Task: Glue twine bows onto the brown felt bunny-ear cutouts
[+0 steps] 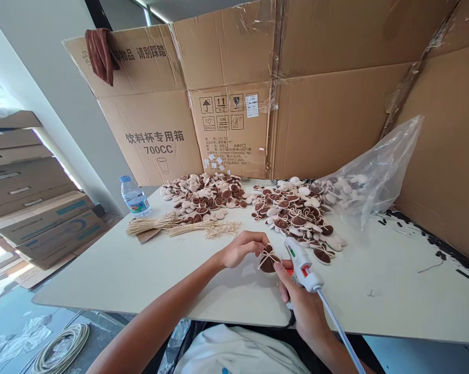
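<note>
My left hand [245,249] pinches the edge of a small brown fabric piece with a cream string bow [267,263], above the near part of the table. My right hand [302,306] is closed round a white hot glue gun [302,264], whose nozzle points up and away to the left. A glue stick [341,332] runs out of its back end. My right thumb and fingertips also touch the right side of the brown piece. Just beyond my hands lies a heap of similar brown-and-cream pieces [292,213], several with bows.
A second heap [206,195] lies farther left, behind bundles of cream string [203,227]. A water bottle [135,197] stands at the left table edge. At right is a clear plastic bag [382,166] with cream pieces. Cardboard sheets [234,62] wall the back.
</note>
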A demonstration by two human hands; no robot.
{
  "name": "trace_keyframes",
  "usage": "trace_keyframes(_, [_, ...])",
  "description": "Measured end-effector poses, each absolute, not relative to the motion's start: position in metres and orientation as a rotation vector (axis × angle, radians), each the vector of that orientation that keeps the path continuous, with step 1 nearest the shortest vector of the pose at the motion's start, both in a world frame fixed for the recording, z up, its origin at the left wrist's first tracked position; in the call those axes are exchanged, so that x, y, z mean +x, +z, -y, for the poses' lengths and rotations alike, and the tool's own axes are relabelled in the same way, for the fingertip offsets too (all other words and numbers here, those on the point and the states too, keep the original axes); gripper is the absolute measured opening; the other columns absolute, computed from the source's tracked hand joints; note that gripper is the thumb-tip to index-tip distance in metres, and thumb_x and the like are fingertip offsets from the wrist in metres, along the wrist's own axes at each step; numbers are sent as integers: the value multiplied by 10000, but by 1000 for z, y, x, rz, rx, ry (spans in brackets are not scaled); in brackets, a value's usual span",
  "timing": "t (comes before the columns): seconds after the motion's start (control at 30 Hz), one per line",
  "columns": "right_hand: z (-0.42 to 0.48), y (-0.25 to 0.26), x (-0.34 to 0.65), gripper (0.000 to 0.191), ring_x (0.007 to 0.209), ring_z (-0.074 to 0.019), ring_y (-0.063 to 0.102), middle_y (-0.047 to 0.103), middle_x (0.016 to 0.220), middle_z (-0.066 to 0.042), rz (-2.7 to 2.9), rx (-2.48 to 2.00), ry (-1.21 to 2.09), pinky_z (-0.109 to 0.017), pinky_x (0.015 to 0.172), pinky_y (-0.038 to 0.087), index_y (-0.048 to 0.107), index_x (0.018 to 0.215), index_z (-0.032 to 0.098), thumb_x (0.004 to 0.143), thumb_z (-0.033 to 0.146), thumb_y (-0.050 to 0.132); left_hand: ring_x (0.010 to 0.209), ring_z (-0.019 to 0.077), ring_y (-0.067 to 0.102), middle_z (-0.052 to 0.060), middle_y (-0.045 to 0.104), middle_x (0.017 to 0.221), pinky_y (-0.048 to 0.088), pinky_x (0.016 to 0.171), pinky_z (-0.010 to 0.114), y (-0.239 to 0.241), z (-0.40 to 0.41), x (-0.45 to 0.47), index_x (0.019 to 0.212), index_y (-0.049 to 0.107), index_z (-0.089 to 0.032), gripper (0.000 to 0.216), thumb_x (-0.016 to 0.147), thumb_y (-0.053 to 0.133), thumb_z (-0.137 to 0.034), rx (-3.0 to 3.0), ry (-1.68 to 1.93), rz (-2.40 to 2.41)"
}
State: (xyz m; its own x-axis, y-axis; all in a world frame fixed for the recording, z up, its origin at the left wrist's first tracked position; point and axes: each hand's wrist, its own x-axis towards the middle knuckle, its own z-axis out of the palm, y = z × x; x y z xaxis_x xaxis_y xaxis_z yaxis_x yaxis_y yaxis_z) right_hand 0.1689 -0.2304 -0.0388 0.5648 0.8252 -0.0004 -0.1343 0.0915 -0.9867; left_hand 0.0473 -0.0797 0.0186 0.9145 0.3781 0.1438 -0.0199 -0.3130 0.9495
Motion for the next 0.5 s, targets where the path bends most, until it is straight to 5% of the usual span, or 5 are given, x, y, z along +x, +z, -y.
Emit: trace_keyframes(0.5, [232,-33,168,422,431,-106,368,422,423,102,668,-1310,807,-235,436,336,682,894,169,811,577,753,699,123,467,-3,574,733,418,697,251,19,85,49,834,616,-142,84,783,575,-194,2046,428,-338])
